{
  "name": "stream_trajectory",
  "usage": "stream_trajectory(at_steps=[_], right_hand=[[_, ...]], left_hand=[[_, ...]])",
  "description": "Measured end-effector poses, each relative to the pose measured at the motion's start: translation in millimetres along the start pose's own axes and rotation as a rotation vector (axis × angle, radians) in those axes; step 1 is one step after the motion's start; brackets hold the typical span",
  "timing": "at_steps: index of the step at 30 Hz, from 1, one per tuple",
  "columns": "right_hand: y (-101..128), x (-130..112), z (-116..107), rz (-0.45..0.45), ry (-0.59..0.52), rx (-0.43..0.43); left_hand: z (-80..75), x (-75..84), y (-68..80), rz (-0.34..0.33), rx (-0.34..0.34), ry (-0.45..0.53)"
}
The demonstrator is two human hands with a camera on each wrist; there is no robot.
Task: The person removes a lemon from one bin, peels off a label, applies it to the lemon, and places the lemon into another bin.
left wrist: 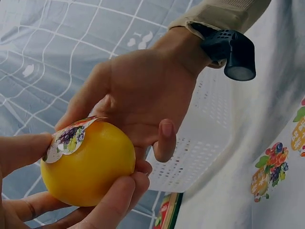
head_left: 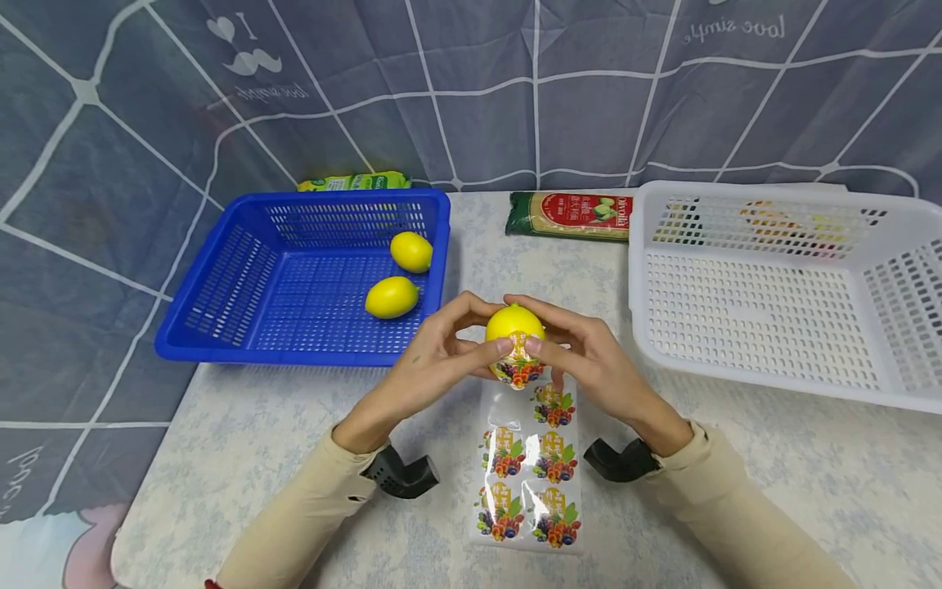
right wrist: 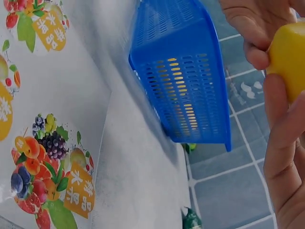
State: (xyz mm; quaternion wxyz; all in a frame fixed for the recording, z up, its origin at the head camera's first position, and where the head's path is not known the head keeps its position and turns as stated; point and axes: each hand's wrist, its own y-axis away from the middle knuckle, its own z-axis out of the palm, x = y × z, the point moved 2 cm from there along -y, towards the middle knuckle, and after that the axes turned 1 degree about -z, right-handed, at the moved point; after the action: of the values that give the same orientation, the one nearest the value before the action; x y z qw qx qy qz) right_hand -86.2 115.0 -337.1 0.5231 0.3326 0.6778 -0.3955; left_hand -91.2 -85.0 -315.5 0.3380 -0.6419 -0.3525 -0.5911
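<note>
Both hands hold one yellow lemon (head_left: 513, 321) above the table, in front of the chest. A fruit-print sticker (left wrist: 71, 140) lies on its side, with one edge standing off the peel in the left wrist view. My left hand (head_left: 434, 352) grips the lemon from the left, its thumb on the sticker. From the other side my right hand (head_left: 592, 360) curls its fingers round the lemon, and its thumb presses the sticker too. Below the hands lies a sheet of stickers (head_left: 526, 491), with several fruit prints on it and a bare spot at its upper left.
A blue basket (head_left: 294, 357) at the left holds two lemons (head_left: 401, 274). At the right stands a white basket (head_left: 751, 315). Between them at the back lies a pasta packet (head_left: 570, 216), and a green packet (head_left: 353, 182) shows behind the blue basket. A grey checked curtain (head_left: 486, 90) hangs behind.
</note>
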Motion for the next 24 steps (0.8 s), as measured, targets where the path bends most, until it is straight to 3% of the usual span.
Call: stream_trajectory(at_steps=[16, 24], right_hand=[[-2.8, 2.4, 1.0, 0.046, 0.074, 0.035], [-1.6, 4.2, 1.0, 0.014, 0.047, 0.032]], left_hand=[[0.8, -4.8, -0.6, -0.058, 0.022, -0.069], [-2.3, -5.9, 0.2, -0.060, -0.018, 0.055]])
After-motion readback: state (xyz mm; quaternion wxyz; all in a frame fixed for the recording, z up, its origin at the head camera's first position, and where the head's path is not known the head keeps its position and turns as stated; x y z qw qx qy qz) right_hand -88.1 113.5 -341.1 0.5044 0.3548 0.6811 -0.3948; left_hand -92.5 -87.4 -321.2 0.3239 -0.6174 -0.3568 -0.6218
